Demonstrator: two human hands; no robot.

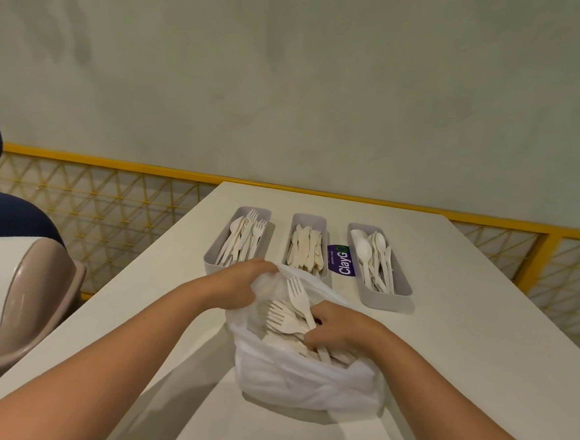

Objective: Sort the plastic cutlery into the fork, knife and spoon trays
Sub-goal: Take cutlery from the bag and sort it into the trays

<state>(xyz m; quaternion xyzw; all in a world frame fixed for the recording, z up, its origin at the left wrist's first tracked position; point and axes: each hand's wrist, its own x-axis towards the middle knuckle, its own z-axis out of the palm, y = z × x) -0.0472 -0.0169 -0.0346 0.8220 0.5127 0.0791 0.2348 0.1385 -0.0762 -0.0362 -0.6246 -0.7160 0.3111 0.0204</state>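
A white plastic bag [308,375] full of loose white plastic cutlery sits on the white desk [444,351], close to the person. The left hand [239,286] pinches the bag's far-left rim, its grip closed on the thin plastic and pulling the mouth open. The right hand [337,329] reaches into the bag from the right, fingers curled down among the cutlery; its grip is narrow, with the fingertips at the handle of a fork [298,297] that stands up with its tines pointing away from the person. Whether the fingers actually clamp that fork cannot be told, since the fingertips are buried in the pile. More forks [276,317] lie just left of the right hand, inside the bag.

Beyond the bag stand three grey trays side by side. The left tray [210,259] holds forks along with at least one spoon, and its near end is partly hidden by the left hand. The middle tray [307,217] holds knives, and its near end is behind the bag's rim. The right tray [387,300] holds spoons and stands apart from both hands. A purple ClayGo sticker [344,261] lies on the desk between the middle and right trays.
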